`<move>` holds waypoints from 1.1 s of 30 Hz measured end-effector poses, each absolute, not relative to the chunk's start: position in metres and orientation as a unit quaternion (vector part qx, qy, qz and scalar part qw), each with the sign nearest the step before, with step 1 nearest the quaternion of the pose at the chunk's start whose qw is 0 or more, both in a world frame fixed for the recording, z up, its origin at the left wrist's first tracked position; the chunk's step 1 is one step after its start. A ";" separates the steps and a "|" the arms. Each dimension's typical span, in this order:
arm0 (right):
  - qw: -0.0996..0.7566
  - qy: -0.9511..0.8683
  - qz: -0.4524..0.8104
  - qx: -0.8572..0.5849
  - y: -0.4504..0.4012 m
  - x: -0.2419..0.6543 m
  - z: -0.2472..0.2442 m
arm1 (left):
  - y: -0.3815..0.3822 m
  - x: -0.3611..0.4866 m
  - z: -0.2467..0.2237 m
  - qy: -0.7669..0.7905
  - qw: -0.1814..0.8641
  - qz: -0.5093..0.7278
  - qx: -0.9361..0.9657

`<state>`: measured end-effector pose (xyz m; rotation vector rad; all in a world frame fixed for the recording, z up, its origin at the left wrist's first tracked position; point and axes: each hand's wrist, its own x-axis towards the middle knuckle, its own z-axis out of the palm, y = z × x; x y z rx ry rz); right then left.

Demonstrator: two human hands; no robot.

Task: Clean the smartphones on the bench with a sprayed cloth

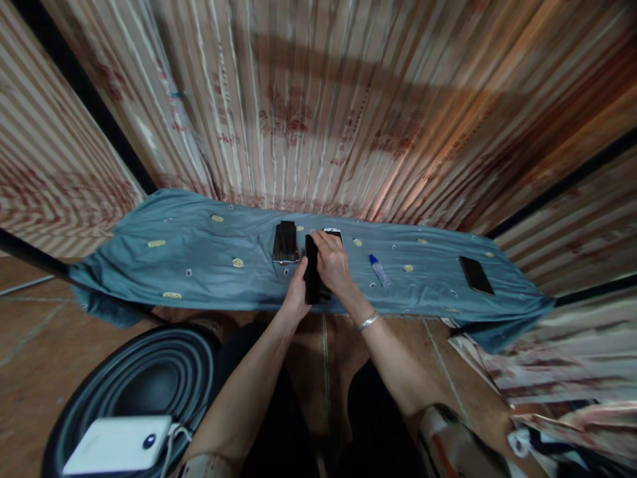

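Note:
A black, flat, phone-like object [312,272] is held upright above the front half of a blue patterned cloth [209,252]. My left hand [297,292] grips its lower left side, the thumb along its edge. My right hand [332,262] is closed against its right side, fingers near the upper end. Behind my right hand, a phone with a white edge [332,232] lies partly hidden on the cloth. Just left of my hands sits a dark phone or case [285,243]. A clear bottle with a blue cap [379,270] lies to the right.
Another dark flat device [476,275] lies at the cloth's right end. Striped curtains [298,113] hang behind, with dark frame poles at both sides. At lower left, a white power bank [119,443] with a cable rests on a round black ridged object [149,372].

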<state>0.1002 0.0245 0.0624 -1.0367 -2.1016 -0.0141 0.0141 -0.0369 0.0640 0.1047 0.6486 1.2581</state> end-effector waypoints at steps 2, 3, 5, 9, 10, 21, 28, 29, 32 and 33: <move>0.390 -0.830 0.000 -0.398 0.023 0.099 0.066 | -0.038 0.014 0.065 0.293 0.761 0.577 0.054; 0.390 -0.831 0.003 -0.397 0.022 0.098 0.068 | -0.039 0.014 0.066 0.291 0.760 0.578 0.057; 0.388 -0.833 0.007 -0.395 0.020 0.097 0.071 | -0.040 0.014 0.067 0.292 0.756 0.583 0.060; 0.384 -0.841 0.008 -0.381 0.015 0.096 0.072 | -0.041 0.015 0.067 0.299 0.750 0.586 0.060; 0.383 -0.843 0.009 -0.377 0.013 0.096 0.072 | -0.040 0.015 0.065 0.299 0.747 0.591 0.062; 0.360 -0.860 0.034 -0.361 -0.017 0.101 0.067 | -0.038 0.013 0.062 0.292 0.717 0.629 0.076; 0.351 -0.869 0.066 -0.344 -0.048 0.108 0.058 | -0.037 0.008 0.049 0.310 0.708 0.628 0.091; 0.352 -0.868 0.069 -0.343 -0.052 0.109 0.057 | -0.036 0.007 0.048 0.312 0.711 0.623 0.093; 0.360 -0.865 0.076 -0.342 -0.060 0.110 0.054 | -0.035 0.006 0.048 0.313 0.714 0.620 0.089; 0.364 -0.863 0.079 -0.341 -0.062 0.110 0.053 | -0.036 0.006 0.050 0.313 0.711 0.623 0.086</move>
